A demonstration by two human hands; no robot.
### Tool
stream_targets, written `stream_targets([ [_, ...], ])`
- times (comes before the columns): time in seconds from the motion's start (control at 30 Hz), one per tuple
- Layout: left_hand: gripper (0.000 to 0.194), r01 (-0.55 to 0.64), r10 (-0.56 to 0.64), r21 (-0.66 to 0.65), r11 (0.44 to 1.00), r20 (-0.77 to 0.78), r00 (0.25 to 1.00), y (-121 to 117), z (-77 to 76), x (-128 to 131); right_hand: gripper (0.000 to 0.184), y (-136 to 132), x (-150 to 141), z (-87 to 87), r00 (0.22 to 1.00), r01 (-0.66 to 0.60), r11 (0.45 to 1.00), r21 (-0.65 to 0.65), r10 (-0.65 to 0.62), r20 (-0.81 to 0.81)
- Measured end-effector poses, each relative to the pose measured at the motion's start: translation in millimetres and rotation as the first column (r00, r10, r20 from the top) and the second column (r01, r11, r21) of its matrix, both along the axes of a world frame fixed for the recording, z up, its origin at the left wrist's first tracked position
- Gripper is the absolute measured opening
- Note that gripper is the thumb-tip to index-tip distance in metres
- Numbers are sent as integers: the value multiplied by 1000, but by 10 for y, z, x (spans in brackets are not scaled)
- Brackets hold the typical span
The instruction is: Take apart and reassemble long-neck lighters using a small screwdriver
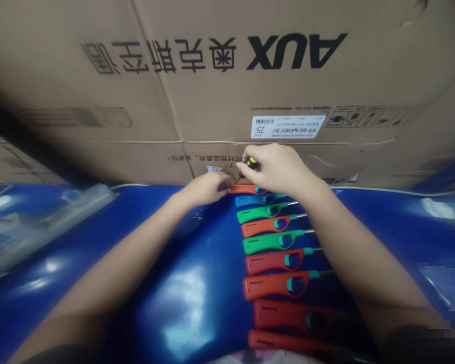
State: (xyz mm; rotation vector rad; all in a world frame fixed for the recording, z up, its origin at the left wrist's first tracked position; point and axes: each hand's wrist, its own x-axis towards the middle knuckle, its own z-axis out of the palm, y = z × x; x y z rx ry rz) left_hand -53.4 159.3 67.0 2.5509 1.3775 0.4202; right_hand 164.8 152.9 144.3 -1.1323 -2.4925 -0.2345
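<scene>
My right hand (pixel 278 169) is closed around the yellow and black handle of a screwdriver (pixel 252 162). Its thin shaft points down and left toward the orange gas lighter (pixel 244 189) at the far end of a row. At the butt end of that lighter, my left hand (pixel 208 187) has its fingers pinched together, touching or very near it; what they grip is hidden. A blue lighter (pixel 250 201) and a green lighter (pixel 256 214) lie just nearer to me. Several more follow in orange, green and red, such as this red lighter (pixel 269 288), all with tips pointing right.
A large cardboard box (pixel 197 101) with upside-down print stands behind the shiny blue table surface (pixel 167 283). Small metal bits (pixel 199 215) lie left of the row. Clear plastic wrapping (pixel 53 227) is at the left, and a whitish crumpled piece (pixel 438 207) at the right.
</scene>
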Motion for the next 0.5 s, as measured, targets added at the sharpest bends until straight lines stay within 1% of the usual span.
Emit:
stream_targets([
  [0.1,26,-10,8,23,1000,65,998,19,-189,94,28,52,-58,-95,999,-18,999,-27,19,43],
  [0.2,22,-26,24,19,999,107,994,66,-320,105,28,83,-74,-135,998,-23,999,-44,25,60],
  [0.37,16,-98,96,5,995,196,976,120,-406,105,30,81,-73,-131,998,-18,998,-55,22,65],
  [0.5,17,-153,156,-30,988,242,958,121,-448,130,32,80,-104,-156,996,-5,998,-59,11,90],
])
